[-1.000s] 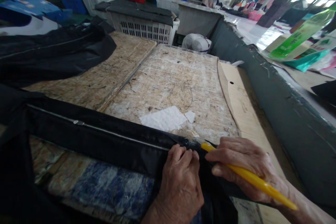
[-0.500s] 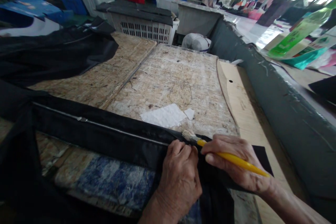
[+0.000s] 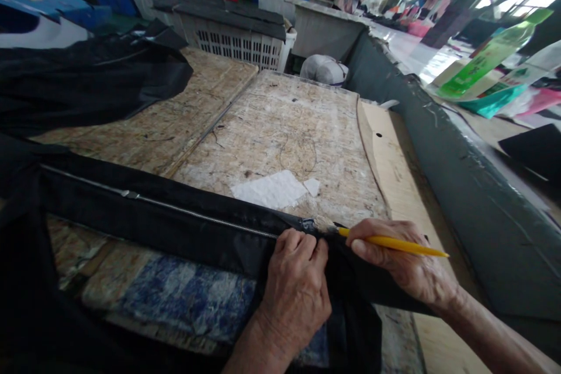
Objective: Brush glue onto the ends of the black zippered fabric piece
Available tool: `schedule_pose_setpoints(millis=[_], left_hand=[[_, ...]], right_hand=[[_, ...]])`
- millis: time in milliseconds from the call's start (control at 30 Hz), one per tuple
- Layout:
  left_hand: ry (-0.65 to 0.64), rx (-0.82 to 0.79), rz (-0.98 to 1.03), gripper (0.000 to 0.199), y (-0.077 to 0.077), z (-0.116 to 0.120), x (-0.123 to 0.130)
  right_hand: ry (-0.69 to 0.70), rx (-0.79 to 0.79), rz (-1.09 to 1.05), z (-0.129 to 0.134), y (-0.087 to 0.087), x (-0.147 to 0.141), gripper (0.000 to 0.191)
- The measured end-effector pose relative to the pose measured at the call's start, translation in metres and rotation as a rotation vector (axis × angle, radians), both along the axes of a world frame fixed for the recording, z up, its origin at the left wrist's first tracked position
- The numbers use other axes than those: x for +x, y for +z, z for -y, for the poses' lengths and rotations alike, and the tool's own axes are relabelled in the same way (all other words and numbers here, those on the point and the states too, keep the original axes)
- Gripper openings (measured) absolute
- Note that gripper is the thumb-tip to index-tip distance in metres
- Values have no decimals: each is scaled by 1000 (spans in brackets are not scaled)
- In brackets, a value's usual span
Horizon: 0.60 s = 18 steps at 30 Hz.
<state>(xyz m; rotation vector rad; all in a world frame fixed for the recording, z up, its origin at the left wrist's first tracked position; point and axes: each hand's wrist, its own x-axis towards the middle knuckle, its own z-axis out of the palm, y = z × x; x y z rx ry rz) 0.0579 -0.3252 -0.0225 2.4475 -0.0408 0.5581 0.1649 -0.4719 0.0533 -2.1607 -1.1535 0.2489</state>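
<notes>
**Item one?**
A black fabric with a metal zipper sewn along it, lying across a particle-board table. Its zipper slider sits toward the far left.

**Left hand?**
The left hand lies on the black fabric at the zipper's end, fingers curled and pressed down. Whether it pinches a fold, I cannot tell.

**Right hand?**
The right hand pinches a slim yellow tool between thumb and fingers, its front end by a frayed pale scrap. That scrap sits at the zipper's end, just beside the left hand.

**Nearby?**
Two white paper scraps lie on the table just beyond the fabric. A pale curved wooden board lies along its right side, with a grey padded edge beyond. Blue-patterned cloth lies under the fabric's opening.

**Further off?**
A white plastic crate with a dark cover, and a green bottle.
</notes>
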Motion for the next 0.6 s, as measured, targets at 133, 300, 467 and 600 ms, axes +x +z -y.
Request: schedule_pose_setpoints(millis=[133, 300, 467, 600], left_hand=[[12, -27, -34, 26, 1, 0, 1], [-13, -4, -24, 28, 0, -1, 2], [-5, 9, -36, 28, 1, -1, 2], [-23, 20, -29, 30, 3, -2, 1]], right_hand=[[-55, -79, -114, 15, 4, 12, 33], [-128, -6, -53, 5, 18, 11, 35], [-145, -16, -123, -3, 3, 7, 39], [-208, -73, -102, 16, -5, 6, 40]])
